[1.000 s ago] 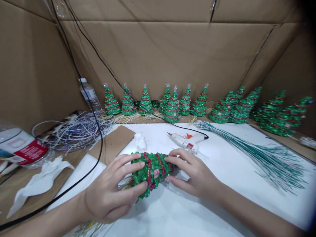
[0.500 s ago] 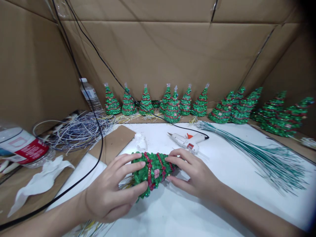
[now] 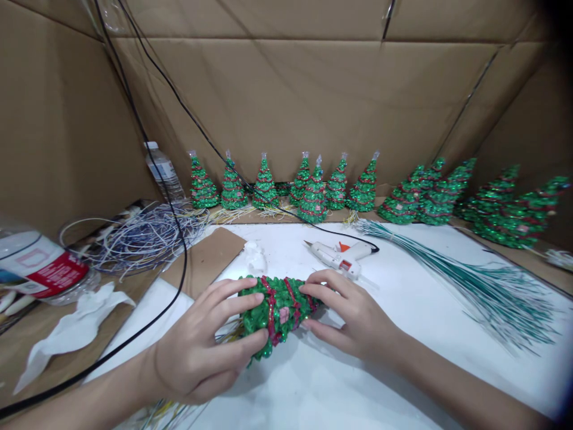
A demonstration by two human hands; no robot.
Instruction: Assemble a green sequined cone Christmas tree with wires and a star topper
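A small green glittery Christmas tree ornament [image 3: 283, 313] with red garlands and a pink gift-like patch lies on its side between my hands, its tip toward the right. My left hand [image 3: 210, 334] grips its wide base, the thumb on the near side and the fingers over the far side. Around the narrow end, my right hand [image 3: 353, 310] is closed, thumb below and fingers above, hiding the tip. Wires [image 3: 230, 328] show by the base, partly behind my left hand. A white hot glue gun [image 3: 333, 255] with an orange trigger lies just beyond.
Several similar trees [image 3: 312, 194] stand along the cardboard back wall. A bundle of green and white wires [image 3: 470, 286] lies at right. At left are tangled wires [image 3: 138, 236], a large bottle [image 3: 45, 263], a water bottle [image 3: 165, 173] and crumpled tissue [image 3: 78, 328]. A black cable [image 3: 181, 263] hangs across.
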